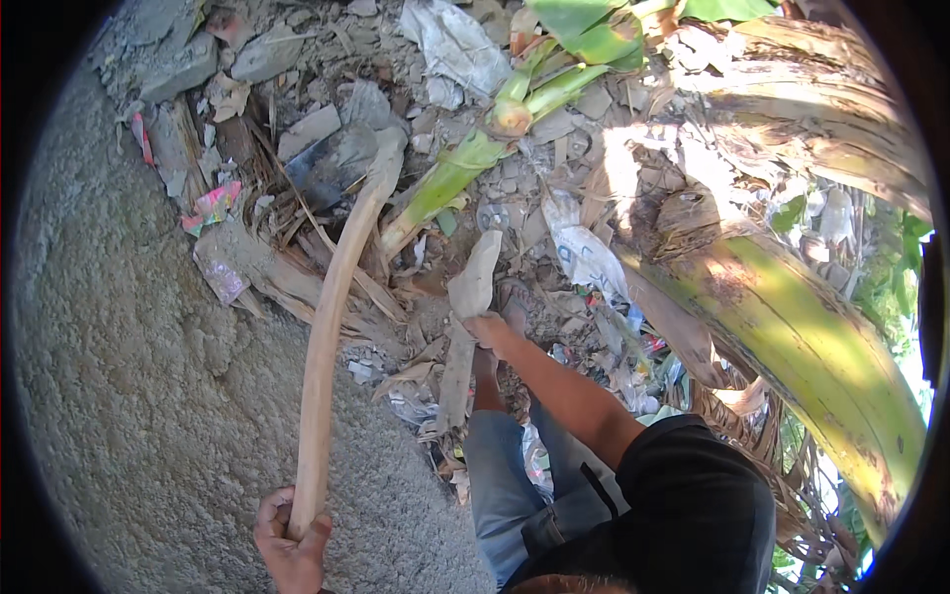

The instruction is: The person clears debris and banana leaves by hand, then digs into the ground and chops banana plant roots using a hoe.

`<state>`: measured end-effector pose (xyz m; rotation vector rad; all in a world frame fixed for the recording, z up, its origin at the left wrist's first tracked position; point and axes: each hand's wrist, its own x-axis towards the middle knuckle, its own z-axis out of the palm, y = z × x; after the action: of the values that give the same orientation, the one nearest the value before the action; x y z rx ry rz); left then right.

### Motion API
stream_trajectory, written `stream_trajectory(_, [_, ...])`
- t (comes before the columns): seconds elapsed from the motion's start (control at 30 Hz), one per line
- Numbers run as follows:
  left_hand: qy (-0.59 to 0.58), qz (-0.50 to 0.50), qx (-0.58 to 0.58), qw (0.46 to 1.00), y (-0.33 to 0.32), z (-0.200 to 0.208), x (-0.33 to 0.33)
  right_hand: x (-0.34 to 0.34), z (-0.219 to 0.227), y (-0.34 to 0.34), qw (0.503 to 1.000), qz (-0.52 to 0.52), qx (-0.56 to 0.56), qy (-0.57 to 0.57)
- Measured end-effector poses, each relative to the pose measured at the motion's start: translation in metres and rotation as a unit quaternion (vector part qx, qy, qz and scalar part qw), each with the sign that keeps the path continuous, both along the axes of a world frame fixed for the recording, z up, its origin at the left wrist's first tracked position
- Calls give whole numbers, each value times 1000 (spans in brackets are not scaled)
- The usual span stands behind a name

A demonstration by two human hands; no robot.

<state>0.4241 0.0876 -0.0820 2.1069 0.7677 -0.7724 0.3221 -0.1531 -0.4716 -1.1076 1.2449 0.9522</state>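
Note:
My left hand (292,540) is closed around the lower end of a long, slightly curved wooden handle. It belongs to a hoe (332,297), whose dark metal blade (332,170) rests among rubble at the handle's far end. With my right arm stretched down toward my feet, my right hand (488,332) grips a flat, pale brown strip (475,277), which looks like dry plant sheath. The strip sticks out above and below the fist. Left of that hand, a cut green banana stem (450,178) slants up from the ground.
A rough grey concrete surface (168,346) fills the left side. Thick banana trunks (782,337) lean in on the right. Litter surrounds my feet, with a white plastic wrapper (584,247) near the middle and a whitish sheet (450,45) at the far side. Stones (267,54) lie far left.

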Motion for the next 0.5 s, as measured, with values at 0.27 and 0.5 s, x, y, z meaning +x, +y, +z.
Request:
stream_trajectory(0.27, [21, -54, 33, 998, -13, 24, 29, -47, 110, -221, 759, 491, -326, -278])
stream_trajectory(0.5, [43, -98, 64, 992, -37, 28, 46, -497, 284, -306, 757, 504, -239, 339])
